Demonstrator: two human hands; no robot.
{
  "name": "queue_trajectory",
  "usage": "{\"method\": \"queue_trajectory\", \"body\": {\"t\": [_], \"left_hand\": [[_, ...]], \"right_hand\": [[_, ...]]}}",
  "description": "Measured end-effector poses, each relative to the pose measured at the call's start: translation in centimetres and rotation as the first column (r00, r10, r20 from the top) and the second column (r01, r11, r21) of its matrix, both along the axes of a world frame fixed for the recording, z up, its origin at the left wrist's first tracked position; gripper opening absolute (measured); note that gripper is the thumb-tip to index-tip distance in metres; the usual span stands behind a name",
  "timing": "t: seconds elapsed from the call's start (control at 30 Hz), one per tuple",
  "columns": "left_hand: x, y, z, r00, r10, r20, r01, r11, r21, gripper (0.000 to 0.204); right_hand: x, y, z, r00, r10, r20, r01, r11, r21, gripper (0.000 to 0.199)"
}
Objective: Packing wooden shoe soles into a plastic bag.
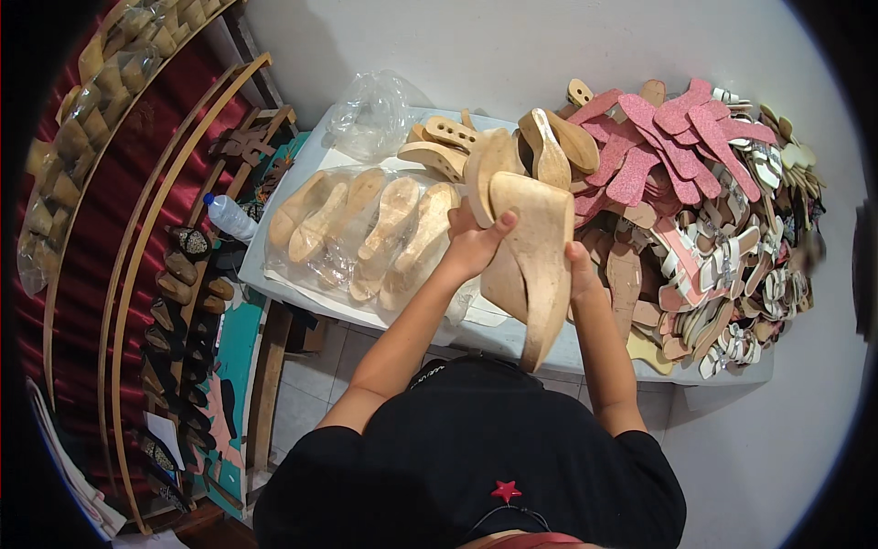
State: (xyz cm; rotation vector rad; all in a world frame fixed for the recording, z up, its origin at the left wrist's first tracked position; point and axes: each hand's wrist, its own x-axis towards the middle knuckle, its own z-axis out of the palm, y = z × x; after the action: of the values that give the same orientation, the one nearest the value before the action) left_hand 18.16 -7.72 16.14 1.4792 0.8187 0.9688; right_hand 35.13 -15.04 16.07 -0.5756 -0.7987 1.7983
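Steadying a close-held pair

The worktop is carrying heaped sandals at right, with pink pieces lying toward their far side. At left, a clear bag is wrapping wooden soles, probably keeping them together. I'm holding wedge soles above the near middle, seemingly pressed together for steadiness: my left hand is clasping their left side, my right hand gripping their right edge. I'm counting apparently two wedges, at least five bagged soles; the pink pieces are overlapping uncountably.
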Motion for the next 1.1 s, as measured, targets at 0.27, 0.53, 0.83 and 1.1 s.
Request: {"method": "queue_trajectory", "body": {"t": [0.27, 0.53, 0.83, 1.1], "left_hand": [[-1.2, -3.2, 3.5, 0.744, 0.352, -0.568, -0.094, 0.897, 0.432, 0.084], [-2.8, -2.1, -1.7, 0.432, 0.266, -0.862, 0.090, 0.938, 0.335, 0.052], [-3.1, -4.9, -0.8, 0.458, 0.430, -0.778, 0.158, 0.822, 0.547, 0.016], [-4.4, -3.5, -0.2, 0.599, 0.488, -0.635, -0.066, 0.820, 0.569, 0.015]], "right_hand": [[4.5, -1.7, -2.8, 0.994, -0.108, 0.020, 0.110, 0.989, -0.096, 0.068], [4.3, -2.7, -6.2, 0.973, 0.009, 0.232, 0.115, 0.849, -0.515, 0.053], [6.0, -2.1, -9.5, 0.933, 0.207, 0.296, 0.011, 0.802, -0.597, 0.053], [4.8, -0.9, -9.8, 0.893, 0.307, 0.328, -0.055, 0.799, -0.599, 0.055]]}}
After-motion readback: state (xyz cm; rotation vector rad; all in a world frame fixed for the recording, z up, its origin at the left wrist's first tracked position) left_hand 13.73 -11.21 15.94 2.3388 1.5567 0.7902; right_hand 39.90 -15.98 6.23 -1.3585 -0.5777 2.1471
